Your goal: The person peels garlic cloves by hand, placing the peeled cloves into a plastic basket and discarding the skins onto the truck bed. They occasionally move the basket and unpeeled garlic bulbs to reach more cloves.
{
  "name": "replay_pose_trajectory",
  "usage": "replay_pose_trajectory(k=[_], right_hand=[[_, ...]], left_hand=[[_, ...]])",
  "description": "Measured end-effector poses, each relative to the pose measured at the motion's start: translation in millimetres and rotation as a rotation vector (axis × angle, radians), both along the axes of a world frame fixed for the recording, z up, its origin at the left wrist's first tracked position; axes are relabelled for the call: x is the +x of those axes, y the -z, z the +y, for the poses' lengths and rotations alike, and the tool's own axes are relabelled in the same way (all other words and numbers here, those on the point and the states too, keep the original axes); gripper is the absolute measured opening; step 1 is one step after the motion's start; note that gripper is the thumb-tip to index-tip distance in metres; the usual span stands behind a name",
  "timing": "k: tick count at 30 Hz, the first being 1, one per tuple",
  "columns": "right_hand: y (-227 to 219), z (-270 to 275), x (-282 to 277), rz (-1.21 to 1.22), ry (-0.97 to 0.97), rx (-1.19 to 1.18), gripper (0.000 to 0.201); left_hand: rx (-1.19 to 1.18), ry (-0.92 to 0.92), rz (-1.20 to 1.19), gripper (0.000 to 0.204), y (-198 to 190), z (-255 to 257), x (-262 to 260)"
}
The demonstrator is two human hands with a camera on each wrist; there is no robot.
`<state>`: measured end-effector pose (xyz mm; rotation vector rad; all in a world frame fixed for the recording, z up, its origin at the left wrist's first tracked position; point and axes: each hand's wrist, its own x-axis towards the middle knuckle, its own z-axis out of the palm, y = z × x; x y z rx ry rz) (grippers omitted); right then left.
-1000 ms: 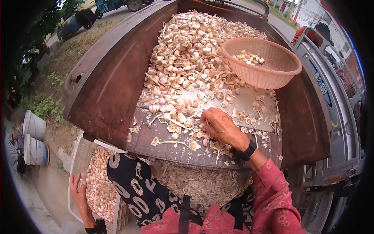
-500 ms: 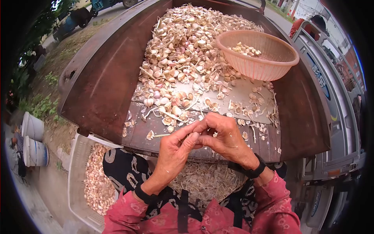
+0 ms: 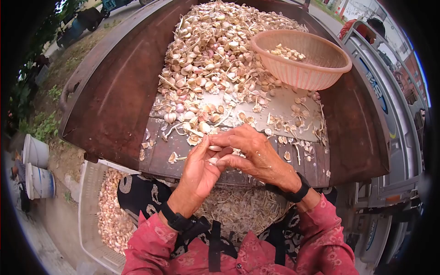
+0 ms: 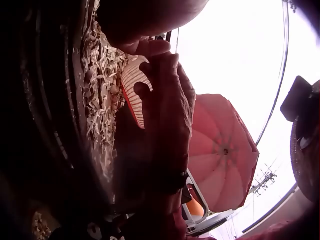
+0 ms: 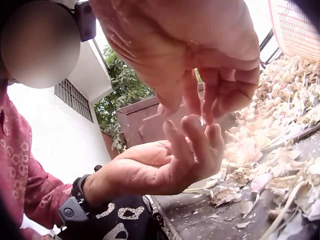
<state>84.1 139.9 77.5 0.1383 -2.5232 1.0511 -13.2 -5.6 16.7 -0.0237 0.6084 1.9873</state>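
Note:
Above the near edge of the trailer bed, both hands meet. My left hand [image 3: 198, 176] is turned palm up, its fingers curled around pale garlic cloves [image 3: 213, 148]. From the right, my right hand [image 3: 254, 153] reaches over, thumb and fingers pinching at the same garlic. In the right wrist view the fingertips of both hands come together, with a small whitish bit [image 5: 202, 121] between them. Much of the garlic is hidden behind the fingers. A large heap of garlic [image 3: 215, 55] lies beyond the hands, with loose cloves, husks and dry stalks nearer.
An orange plastic basket [image 3: 311, 75] with some peeled cloves stands on the heap's right side. Below left, a white crate [image 3: 89, 192] holds many cloves. Rusty side walls [image 3: 112, 101] flank the bed. Husks [image 3: 245, 206] lie under its front edge. White buckets [image 3: 39, 181] stand far left.
The right hand has come back from the scattered garlic near the bed's edge, and the left hand has risen from beside the crate to meet it. The left palm has since turned upward, showing cloves.

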Motion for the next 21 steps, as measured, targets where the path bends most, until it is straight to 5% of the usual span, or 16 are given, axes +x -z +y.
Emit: replay_pose_trajectory(k=[3, 5, 9, 17, 21], right_hand=[[10.9, 12.4, 7.7, -0.051, 0.020, 0.029, 0.022], [28.7, 20.9, 13.8, -0.313, -0.059, 0.437, 0.022], [33.1, 21.7, 9.3, -0.356, -0.012, 0.560, 0.017], [10.5, 5.9, -41.7, -0.124, -0.003, 0.040, 0.018], [33.6, 5.6, -73.9, -0.233, 0.219, 0.345, 0.018]], left_hand=[[-0.132, -0.056, -0.083, 0.029, 3.9, -12.1, -9.6], [-0.085, -0.070, 0.046, 0.026, 18.1, -24.6, -19.9], [-0.197, -0.134, 0.149, 0.023, 7.1, -28.4, -19.8], [-0.171, -0.002, 0.076, 0.033, 0.2, -18.9, -14.7], [-0.196, -0.040, 0.206, 0.028, 8.6, -30.0, -25.5]])
